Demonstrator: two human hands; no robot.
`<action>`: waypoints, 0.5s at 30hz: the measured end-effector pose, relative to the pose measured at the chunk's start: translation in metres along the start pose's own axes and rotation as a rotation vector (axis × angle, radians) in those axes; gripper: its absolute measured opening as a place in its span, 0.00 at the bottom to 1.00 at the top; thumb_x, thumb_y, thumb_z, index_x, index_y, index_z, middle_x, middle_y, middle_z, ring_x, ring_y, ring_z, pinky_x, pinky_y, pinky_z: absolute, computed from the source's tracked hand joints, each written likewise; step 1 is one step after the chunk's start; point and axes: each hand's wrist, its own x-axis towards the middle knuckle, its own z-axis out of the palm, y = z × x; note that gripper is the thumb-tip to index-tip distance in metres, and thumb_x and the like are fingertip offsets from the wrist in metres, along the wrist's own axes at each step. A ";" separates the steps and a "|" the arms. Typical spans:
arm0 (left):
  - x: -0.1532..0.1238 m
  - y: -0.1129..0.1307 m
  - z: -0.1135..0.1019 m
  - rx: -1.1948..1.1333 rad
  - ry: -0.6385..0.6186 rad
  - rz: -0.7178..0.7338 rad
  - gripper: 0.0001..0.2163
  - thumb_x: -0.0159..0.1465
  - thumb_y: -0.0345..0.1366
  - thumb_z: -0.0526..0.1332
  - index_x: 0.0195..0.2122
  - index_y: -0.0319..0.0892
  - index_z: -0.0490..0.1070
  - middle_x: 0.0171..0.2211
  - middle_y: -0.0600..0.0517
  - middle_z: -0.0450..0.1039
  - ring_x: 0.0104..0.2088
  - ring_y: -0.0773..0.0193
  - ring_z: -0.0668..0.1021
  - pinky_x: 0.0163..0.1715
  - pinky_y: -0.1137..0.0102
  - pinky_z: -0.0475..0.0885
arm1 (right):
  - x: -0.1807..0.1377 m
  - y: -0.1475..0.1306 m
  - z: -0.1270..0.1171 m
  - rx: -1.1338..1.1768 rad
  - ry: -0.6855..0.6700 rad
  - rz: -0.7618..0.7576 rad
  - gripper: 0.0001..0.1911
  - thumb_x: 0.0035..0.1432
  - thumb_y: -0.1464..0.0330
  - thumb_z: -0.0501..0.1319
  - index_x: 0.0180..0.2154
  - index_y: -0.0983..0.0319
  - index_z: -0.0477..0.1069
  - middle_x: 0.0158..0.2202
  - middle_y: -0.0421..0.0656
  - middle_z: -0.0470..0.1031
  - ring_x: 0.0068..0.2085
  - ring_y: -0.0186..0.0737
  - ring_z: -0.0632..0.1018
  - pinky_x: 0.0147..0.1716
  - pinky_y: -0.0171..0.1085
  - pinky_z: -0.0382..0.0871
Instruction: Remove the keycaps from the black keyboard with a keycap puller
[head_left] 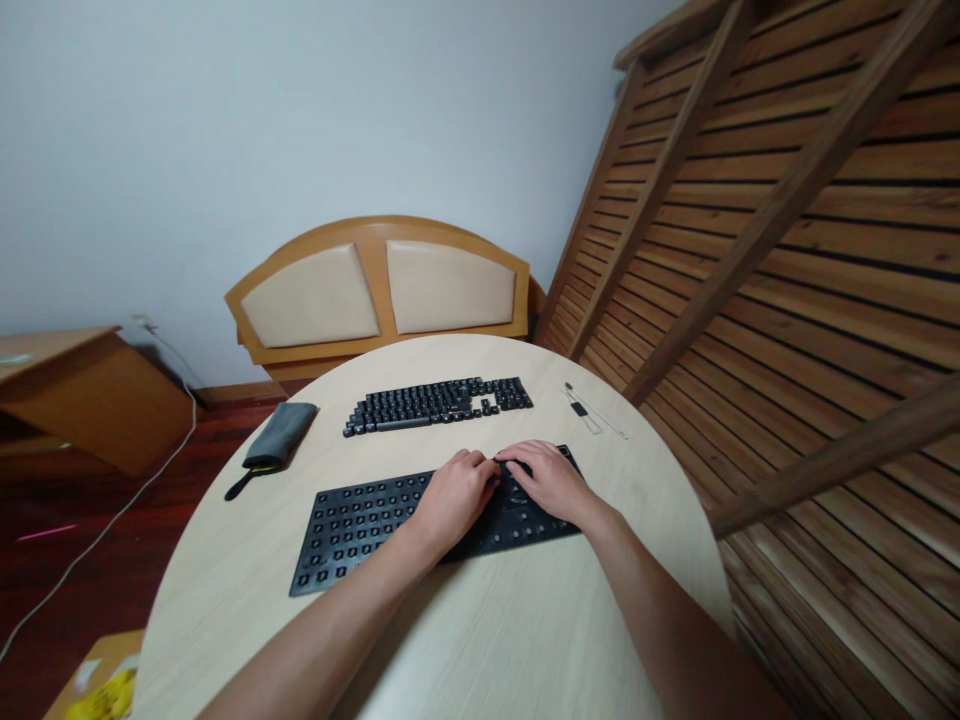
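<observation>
A black keyboard base [360, 520] without most of its keycaps lies tilted across the near part of the round table, its switch sockets bare on the left. My left hand [456, 495] rests over its middle, fingers curled down and closed near the back edge. Beside it, my right hand [551, 480] bends over the right part of the base, thumb and fingers drawn together. The fingertips of both hands almost meet; whatever is between them is hidden. Behind the base, loose black keycaps [420, 403] lie in keyboard order, with gaps toward the right.
On the round table [525, 620], a grey cloth pouch [281, 435] with a black strap lies left. A wire keycap puller [583, 410] and a thin stick-like tool [604, 412] lie right. A slatted wooden frame [810, 260] leans close on the right; a headboard [382, 290] stands behind.
</observation>
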 end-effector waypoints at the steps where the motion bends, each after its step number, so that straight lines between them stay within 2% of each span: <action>1: 0.001 0.002 0.003 0.019 -0.026 -0.005 0.08 0.69 0.30 0.56 0.42 0.41 0.74 0.39 0.48 0.75 0.41 0.58 0.76 0.43 0.67 0.73 | 0.000 0.000 0.000 -0.001 0.001 0.004 0.14 0.66 0.71 0.55 0.47 0.54 0.76 0.45 0.41 0.80 0.48 0.42 0.77 0.52 0.46 0.66; 4: 0.000 0.006 0.007 0.101 -0.069 -0.049 0.08 0.69 0.31 0.55 0.41 0.40 0.75 0.40 0.47 0.74 0.42 0.57 0.75 0.43 0.66 0.73 | 0.001 0.001 0.001 0.000 0.002 0.005 0.14 0.67 0.71 0.54 0.47 0.55 0.76 0.46 0.42 0.80 0.48 0.43 0.77 0.53 0.47 0.66; 7: -0.002 0.009 0.002 0.174 -0.117 -0.086 0.10 0.69 0.31 0.54 0.41 0.40 0.75 0.40 0.45 0.73 0.43 0.55 0.75 0.42 0.64 0.74 | 0.001 0.001 0.001 0.002 -0.001 0.006 0.14 0.67 0.71 0.54 0.47 0.55 0.76 0.46 0.42 0.80 0.49 0.43 0.77 0.53 0.47 0.66; 12: -0.001 0.020 -0.012 0.229 -0.263 -0.156 0.12 0.68 0.25 0.51 0.42 0.38 0.74 0.42 0.42 0.73 0.43 0.54 0.76 0.39 0.65 0.76 | 0.000 0.001 0.000 0.000 -0.006 0.006 0.14 0.66 0.71 0.55 0.46 0.55 0.77 0.46 0.41 0.80 0.49 0.42 0.77 0.53 0.46 0.66; 15: -0.002 0.024 -0.015 0.235 -0.288 -0.191 0.14 0.66 0.22 0.50 0.44 0.37 0.73 0.43 0.41 0.73 0.43 0.54 0.77 0.40 0.64 0.76 | 0.000 0.000 -0.001 -0.005 -0.005 0.002 0.14 0.66 0.71 0.55 0.46 0.55 0.77 0.46 0.42 0.80 0.49 0.42 0.77 0.53 0.46 0.66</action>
